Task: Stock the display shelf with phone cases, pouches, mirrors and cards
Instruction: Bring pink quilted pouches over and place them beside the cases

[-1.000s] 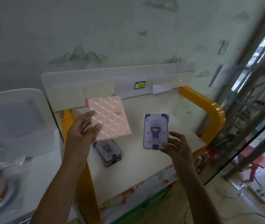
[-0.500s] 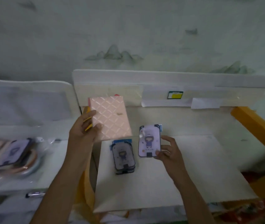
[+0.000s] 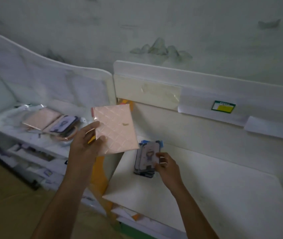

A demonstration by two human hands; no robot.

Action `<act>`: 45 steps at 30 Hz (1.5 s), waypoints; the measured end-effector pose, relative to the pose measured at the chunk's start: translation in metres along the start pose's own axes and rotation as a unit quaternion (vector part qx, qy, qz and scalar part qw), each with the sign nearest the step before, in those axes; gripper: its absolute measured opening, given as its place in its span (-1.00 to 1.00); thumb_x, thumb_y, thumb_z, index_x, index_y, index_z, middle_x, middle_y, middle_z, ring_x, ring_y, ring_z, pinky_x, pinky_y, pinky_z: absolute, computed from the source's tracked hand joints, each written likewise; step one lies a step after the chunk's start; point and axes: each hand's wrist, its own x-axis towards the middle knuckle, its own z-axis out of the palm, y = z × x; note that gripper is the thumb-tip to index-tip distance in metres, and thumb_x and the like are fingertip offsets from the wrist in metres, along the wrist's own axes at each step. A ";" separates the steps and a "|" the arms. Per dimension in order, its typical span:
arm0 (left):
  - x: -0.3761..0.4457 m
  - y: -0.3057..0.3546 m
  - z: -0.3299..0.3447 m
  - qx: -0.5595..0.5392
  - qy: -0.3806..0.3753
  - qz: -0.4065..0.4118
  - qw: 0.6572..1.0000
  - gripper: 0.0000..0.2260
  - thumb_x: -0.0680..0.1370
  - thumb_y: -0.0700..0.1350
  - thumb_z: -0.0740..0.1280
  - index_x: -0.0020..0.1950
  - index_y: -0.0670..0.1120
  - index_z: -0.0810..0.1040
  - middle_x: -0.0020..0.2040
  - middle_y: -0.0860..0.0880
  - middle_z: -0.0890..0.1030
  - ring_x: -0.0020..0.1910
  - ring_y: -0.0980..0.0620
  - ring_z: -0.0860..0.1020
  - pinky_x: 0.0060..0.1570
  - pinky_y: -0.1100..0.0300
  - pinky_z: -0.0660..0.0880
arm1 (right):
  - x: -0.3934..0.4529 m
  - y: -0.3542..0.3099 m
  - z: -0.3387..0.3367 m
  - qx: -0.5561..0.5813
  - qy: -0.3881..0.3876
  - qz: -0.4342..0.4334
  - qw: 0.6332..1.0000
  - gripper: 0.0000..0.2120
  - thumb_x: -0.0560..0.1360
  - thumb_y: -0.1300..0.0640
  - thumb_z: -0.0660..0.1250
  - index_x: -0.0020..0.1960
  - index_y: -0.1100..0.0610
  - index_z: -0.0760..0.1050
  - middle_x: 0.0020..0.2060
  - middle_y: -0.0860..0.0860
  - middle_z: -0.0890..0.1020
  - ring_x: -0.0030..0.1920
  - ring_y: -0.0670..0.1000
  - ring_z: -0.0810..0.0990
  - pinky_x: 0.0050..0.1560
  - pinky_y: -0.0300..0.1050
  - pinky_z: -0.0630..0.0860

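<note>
Right now your right hand is pinching a phone case by its lower right edge, laying it on the small stack of cases near the left front corner of the shelf. That top case looks skewed against the ones under it, so if you let go as it lies, it may slide off and drag the pile askew; a blue edge already pokes out at the back of the stack. The stack also sits close to the shelf's left edge, so a nudge from your wrist as you pull away could push a case over the side. Your left hand is closed on the lower left corner of a pink quilted pouch, thumb on its face, holding it tilted in the air above and just left of the stack. Gripped by one corner only, it could swing or slip, and its low edge hangs near enough to the cases to knock them if you lower it carelessly. Off to your left, on the tabletop, more stock waits in a loose heap: another pink pouch, a case and something round beneath them that I cannot make out. Pulling from the bottom of it would likely spill the rest.
</note>
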 end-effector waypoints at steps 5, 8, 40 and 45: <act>-0.013 0.006 -0.014 0.054 0.040 0.006 0.998 -0.66 0.56 -0.27 0.36 0.28 0.03 0.54 0.19 0.11 0.64 0.15 0.14 0.61 -0.10 0.24 0.58 | 0.005 0.008 0.017 -0.099 -0.001 -0.032 0.995 -0.71 0.53 0.19 0.36 0.24 0.05 0.52 0.05 0.01 0.59 0.04 -0.01 0.59 -0.05 -0.33 0.48; -0.014 0.008 -0.016 0.053 0.037 0.003 0.998 -0.66 0.56 -0.27 0.36 0.28 0.03 0.54 0.21 0.10 0.63 0.18 0.09 0.61 -0.04 0.13 0.58 | 0.009 0.016 0.021 -0.198 0.000 -0.060 0.978 -0.71 0.54 0.17 0.33 0.26 0.07 0.50 0.03 0.10 0.48 0.08 0.11 0.51 0.10 -0.07 0.51; -0.037 -0.175 0.170 0.189 -0.214 -0.136 0.949 -0.65 0.48 -0.41 0.32 0.09 0.02 0.49 0.01 -0.06 0.52 -0.15 0.05 0.48 -0.23 0.31 0.45 | -0.056 0.038 -0.165 -0.215 0.094 -0.023 0.972 -0.66 0.53 -0.15 0.32 0.27 -0.12 0.40 0.19 -0.26 0.51 0.21 -0.27 0.46 0.19 -0.27 0.39; -0.033 -0.195 0.180 0.272 -0.218 -0.121 0.930 -0.71 0.51 -0.30 0.29 0.13 0.03 0.42 -0.04 0.14 0.45 -0.20 0.20 0.48 -0.28 0.49 0.46 | -0.042 0.043 -0.167 -0.212 0.073 -0.029 0.974 -0.66 0.54 -0.15 0.32 0.27 -0.12 0.40 0.20 -0.25 0.52 0.20 -0.26 0.47 0.18 -0.26 0.40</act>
